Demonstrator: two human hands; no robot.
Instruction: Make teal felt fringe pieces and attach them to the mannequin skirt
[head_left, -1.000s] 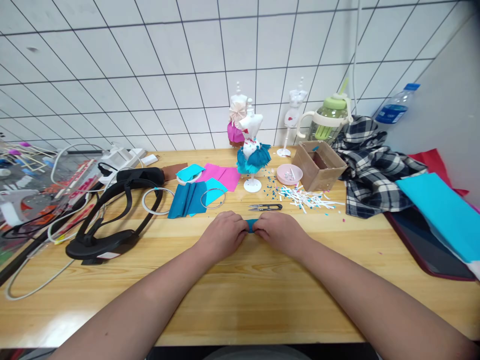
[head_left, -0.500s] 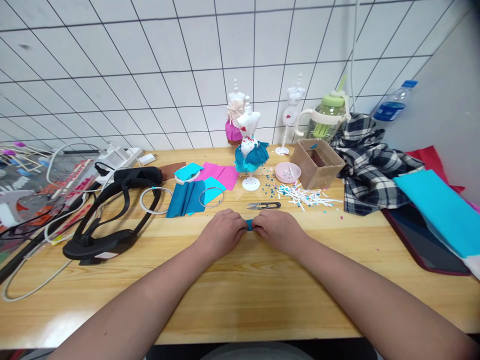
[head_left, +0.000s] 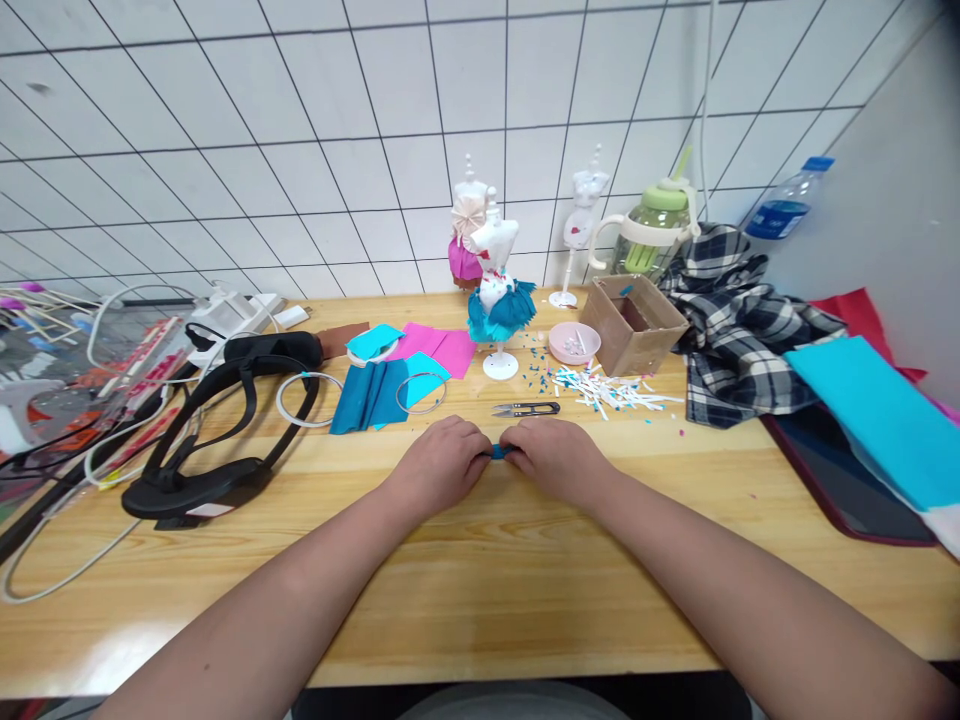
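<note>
My left hand (head_left: 441,462) and my right hand (head_left: 553,458) face each other low over the wooden table, fingers closed on a small strip of dark teal crepe paper (head_left: 498,452). Only a short piece of the strip shows between the fingertips; the rest is hidden. Just beyond my hands lie thread snips (head_left: 526,409) with a black handle. Behind them stands a small white mannequin (head_left: 495,245) wearing a ruffled teal paper skirt (head_left: 501,312). To the left, folded dark teal paper (head_left: 369,397) lies partly under a thin ring (head_left: 421,393).
Paper scraps and white sticks (head_left: 611,390) lie before a pink dish (head_left: 575,343) and a cardboard box (head_left: 634,322). A black headset (head_left: 225,430) with cables is at left. Plaid cloth (head_left: 739,330) and a dark tablet (head_left: 832,480) are at right.
The teal strip showing between my fingertips looks slightly narrower. Both hands keep nearly the same place, and the whole view has shifted slightly.
</note>
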